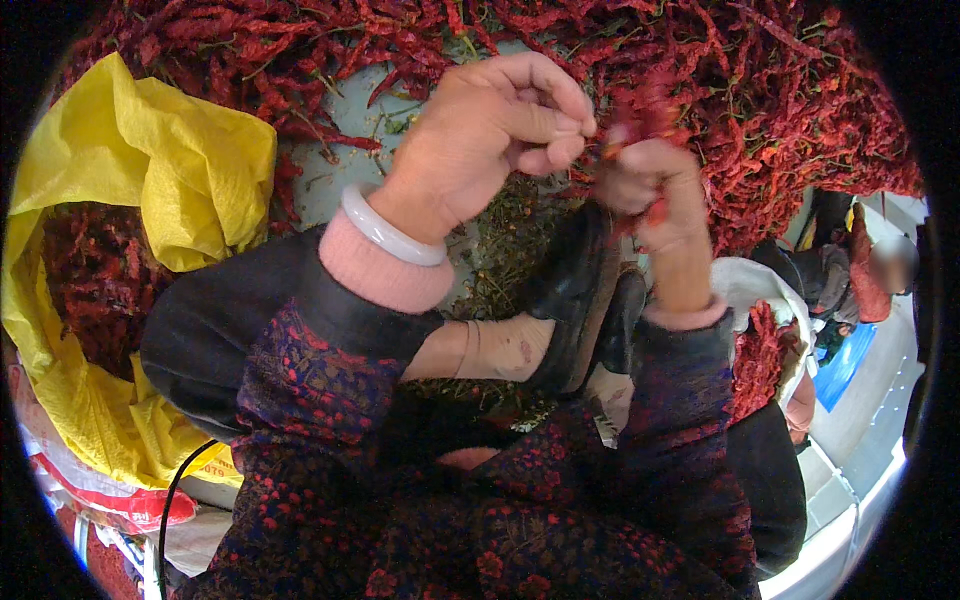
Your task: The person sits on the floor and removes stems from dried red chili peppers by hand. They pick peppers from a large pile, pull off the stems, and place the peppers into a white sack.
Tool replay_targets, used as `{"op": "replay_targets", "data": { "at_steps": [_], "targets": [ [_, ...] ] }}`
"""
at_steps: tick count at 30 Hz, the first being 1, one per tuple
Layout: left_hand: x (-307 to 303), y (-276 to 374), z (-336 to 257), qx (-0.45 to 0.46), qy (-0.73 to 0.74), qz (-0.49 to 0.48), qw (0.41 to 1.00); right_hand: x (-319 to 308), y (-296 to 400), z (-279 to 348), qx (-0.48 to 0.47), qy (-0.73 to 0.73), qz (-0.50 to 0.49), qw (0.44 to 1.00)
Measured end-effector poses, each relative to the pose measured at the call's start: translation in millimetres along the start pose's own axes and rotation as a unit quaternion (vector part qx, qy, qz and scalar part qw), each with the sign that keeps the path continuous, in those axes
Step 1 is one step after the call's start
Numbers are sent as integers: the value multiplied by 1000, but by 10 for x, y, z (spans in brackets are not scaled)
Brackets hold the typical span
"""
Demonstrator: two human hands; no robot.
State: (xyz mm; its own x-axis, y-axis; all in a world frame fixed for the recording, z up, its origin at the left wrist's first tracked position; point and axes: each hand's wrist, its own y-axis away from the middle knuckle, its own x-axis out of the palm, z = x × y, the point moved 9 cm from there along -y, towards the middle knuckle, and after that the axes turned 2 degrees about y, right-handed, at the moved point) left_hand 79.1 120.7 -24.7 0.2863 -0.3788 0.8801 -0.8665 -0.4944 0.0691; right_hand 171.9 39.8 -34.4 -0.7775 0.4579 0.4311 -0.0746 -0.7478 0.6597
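Note:
My left hand (487, 124), with a white bangle (390, 225) at the wrist, has its fingers curled and their tips drawn together. Nothing shows between those tips, though a small stem there could be hidden. Close beside it, my right hand (664, 187) is blurred by motion and closed around dried red chilies (649, 105), some of which stick up above the fist. Behind both hands spreads a large heap of dried red chilies (780, 97) with green and pale stems. Below them lies a pile of loose stems and bits (510, 247).
An open yellow woven sack (202, 165) holding chilies (105, 277) stands at left. To the right is a white sack (799, 300) with chilies (757, 367). My black shoes (577, 300) are crossed below my hands. Another person (832, 277) sits at far right.

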Motion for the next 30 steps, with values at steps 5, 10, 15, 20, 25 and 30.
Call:
{"op": "replay_targets", "data": {
  "at_steps": [5, 10, 15, 20, 25, 30],
  "targets": [
    [14, 2, 15, -28, -151, 14, 988, -445, 179, 777, -97, -83, 52, 990],
    [209, 48, 300, -60, -361, 78, 927, -218, 149, 731, -128, -41, 23, 991],
    [242, 49, 336, -24, -489, 90, 867, -465, 24, 558, -103, 76, -103, 986],
    [285, 41, 237, 54, -530, 67, 844, -380, -101, 600, -125, 210, -186, 952],
    [345, 102, 122, 184, -633, 43, 751, -123, -367, 645, -174, 359, -162, 903],
    [320, 65, 112, 115, -581, 34, 805, -39, -611, 738, -252, 572, -198, 755]
  ]
}}
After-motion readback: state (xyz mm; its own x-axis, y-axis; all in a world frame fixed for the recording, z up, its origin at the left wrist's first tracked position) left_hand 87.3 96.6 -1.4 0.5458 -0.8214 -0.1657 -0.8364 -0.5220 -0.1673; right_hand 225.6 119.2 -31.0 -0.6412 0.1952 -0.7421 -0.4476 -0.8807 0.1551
